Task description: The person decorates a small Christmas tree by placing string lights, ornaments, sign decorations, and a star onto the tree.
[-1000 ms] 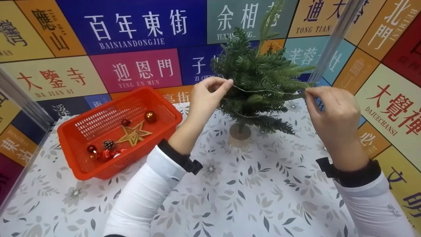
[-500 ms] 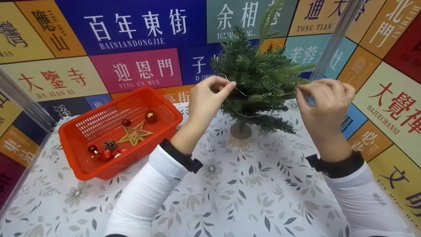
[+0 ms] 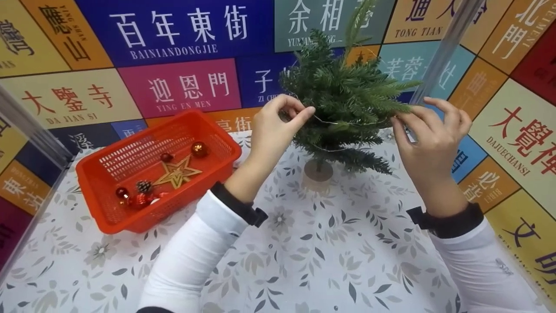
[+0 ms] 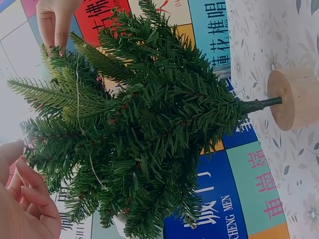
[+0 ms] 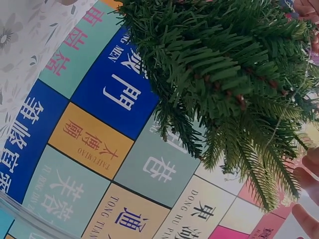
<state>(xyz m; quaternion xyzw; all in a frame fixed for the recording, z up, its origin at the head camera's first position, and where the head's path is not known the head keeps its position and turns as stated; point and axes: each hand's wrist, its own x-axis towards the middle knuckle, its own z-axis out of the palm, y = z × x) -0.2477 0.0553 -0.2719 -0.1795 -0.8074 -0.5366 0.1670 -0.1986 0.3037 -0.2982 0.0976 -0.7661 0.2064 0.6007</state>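
Note:
A small green artificial Christmas tree (image 3: 343,95) stands upright on a round wooden base (image 3: 318,174). A thin silvery wire (image 3: 347,124) runs across its front branches, and a lower stretch curves below. At the tree's left side my left hand (image 3: 278,124) pinches the wire between thumb and index finger. On the right, my right hand (image 3: 430,130) has thumb and index finger together at the wire near a branch tip, its other fingers spread. In the left wrist view, the wire (image 4: 78,94) crosses the upper branches between the left fingers (image 4: 32,194) and the right hand (image 4: 59,20).
A red plastic basket (image 3: 108,226) stands at the left of the table, holding a gold star (image 3: 177,171), a pinecone (image 3: 143,186) and several shiny baubles (image 3: 199,149). A floral cloth (image 3: 304,261) covers the table. Colourful sign-printed panels (image 3: 178,89) stand behind and at the sides.
My right hand has come leftward to the tree, and the wire now lies closer to the branches. Its outer fingers have opened out. The left hand has shifted slightly right.

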